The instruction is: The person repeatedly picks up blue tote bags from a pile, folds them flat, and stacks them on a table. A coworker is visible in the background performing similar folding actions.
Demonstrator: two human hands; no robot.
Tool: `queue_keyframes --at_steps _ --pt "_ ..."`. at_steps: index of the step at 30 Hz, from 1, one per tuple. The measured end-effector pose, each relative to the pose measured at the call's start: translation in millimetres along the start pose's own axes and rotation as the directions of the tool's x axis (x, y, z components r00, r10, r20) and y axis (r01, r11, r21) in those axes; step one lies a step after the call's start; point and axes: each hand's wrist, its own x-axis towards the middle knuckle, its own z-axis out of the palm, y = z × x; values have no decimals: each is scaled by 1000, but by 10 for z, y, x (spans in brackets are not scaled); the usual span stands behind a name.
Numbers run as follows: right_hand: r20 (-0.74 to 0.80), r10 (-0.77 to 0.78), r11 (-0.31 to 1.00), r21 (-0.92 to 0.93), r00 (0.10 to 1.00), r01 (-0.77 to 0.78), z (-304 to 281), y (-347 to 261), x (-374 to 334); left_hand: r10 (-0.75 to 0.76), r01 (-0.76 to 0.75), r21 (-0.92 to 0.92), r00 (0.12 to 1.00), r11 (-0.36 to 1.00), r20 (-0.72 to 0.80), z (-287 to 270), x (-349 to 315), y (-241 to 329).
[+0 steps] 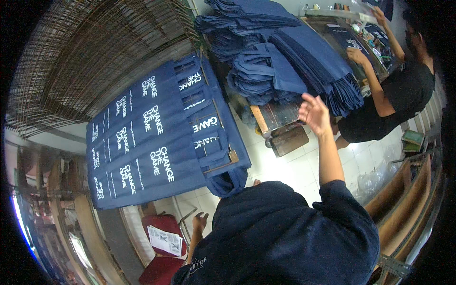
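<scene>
My right hand (314, 115) reaches forward with its fingers spread and nothing in them, just short of a bunch of dark blue tote bags (266, 71) with looped handles. Beside that bunch lies a fanned pile of dark blue fabric bags (313, 52). Low at my left side, my left hand (200, 222) hangs with fingers apart, holding nothing that I can see. In front of it, to the left, navy bags with white printed lettering (142, 128) lie in rows on a wire rack. Their handles overhang the edge nearest me.
Raised wire rack shelves (95, 52) stand above the printed bags. A red chair (164, 237) with paper sheets is at lower left. Another person in black (394, 99) works at a table at upper right. Wooden shelving (403, 194) lines the right side.
</scene>
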Motion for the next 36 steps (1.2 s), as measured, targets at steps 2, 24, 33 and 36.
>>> queue_keyframes --at_steps 2,24,33,36 --pt "-44 -173 979 105 984 176 43 -264 60 -14 14 40 1000 999 -6 88 13 -274" --pt "-421 -374 860 177 826 479 -68 -780 942 385 -489 -380 866 785 -319 -788 -804 1824" --pt "-494 -574 750 3 653 662 2019 161 238 816 -414 -778 540 472 207 -1360 -654 3822" --pt "-381 -693 700 -154 611 697 2609 527 -87 825 -199 -890 496 410 269 -1609 -732 4470"
